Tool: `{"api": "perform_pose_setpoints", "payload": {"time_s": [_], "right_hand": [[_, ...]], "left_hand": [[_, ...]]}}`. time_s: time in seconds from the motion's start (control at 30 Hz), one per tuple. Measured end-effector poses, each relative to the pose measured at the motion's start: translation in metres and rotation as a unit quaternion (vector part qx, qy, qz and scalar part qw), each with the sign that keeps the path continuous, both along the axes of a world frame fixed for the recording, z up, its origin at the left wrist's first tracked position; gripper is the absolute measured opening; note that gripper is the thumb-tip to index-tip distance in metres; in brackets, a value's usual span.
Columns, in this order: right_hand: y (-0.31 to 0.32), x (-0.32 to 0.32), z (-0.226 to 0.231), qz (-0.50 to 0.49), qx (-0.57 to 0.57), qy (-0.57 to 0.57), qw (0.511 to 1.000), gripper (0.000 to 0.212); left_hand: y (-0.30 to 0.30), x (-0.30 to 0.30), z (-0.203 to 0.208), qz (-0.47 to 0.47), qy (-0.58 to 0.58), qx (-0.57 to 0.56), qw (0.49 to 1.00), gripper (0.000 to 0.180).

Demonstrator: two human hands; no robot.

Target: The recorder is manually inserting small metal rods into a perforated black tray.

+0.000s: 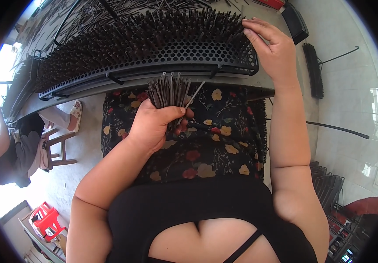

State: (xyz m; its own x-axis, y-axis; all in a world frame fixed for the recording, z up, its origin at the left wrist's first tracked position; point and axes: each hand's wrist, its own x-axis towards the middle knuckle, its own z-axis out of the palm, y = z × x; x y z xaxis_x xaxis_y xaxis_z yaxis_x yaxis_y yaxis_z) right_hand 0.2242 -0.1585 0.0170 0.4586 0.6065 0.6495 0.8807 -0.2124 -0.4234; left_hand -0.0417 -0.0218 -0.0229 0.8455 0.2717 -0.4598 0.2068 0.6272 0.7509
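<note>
My left hand [154, 122] is wrapped round a bundle of thin dark metal strips [168, 90] above my lap. Small holes show in the strips' upper ends, and one paler strip leans out to the right. A black perforated rack [193, 51] stands on the bench before me, with many similar strips [123, 44] upright in its holes. At the rack's far right end, my right hand [270, 44] pinches at the top of a strip among the outermost ones. The fingertips partly hide that strip.
More loose strips [83, 22] lie scattered on the bench behind the rack. At the left, another person [13, 149] sits near a wooden stool [61, 149]. A red plastic chair [46, 221] is at the lower left. Filled racks [314, 70] stand by the tiled wall on the right.
</note>
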Motion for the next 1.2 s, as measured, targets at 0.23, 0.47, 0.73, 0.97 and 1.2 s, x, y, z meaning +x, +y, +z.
{"api": "perform_pose_setpoints", "payload": {"time_s": [0.23,0.47,0.73,0.97,1.2], "right_hand": [[-0.003,-0.065,-0.008,-0.004,0.16,0.265,0.951,0.014],[0.019,-0.127,-0.02,0.192,0.02,0.578,0.793,0.03],[0.036,-0.127,-0.013,0.208,-0.018,0.577,0.789,0.023],[0.054,-0.08,-0.008,0.185,0.221,0.402,0.869,0.017],[0.067,-0.066,-0.023,0.21,0.264,0.288,0.896,0.017]], "left_hand": [[-0.001,-0.004,0.006,0.032,-0.03,-0.026,0.999,0.019],[0.0,-0.006,0.017,0.032,-0.043,-0.021,0.998,0.02],[0.007,-0.014,0.022,0.013,0.016,0.061,0.998,0.015],[0.024,-0.028,0.01,0.045,0.063,0.072,0.994,0.008],[0.021,-0.027,0.001,0.048,0.061,0.057,0.995,0.013]]}}
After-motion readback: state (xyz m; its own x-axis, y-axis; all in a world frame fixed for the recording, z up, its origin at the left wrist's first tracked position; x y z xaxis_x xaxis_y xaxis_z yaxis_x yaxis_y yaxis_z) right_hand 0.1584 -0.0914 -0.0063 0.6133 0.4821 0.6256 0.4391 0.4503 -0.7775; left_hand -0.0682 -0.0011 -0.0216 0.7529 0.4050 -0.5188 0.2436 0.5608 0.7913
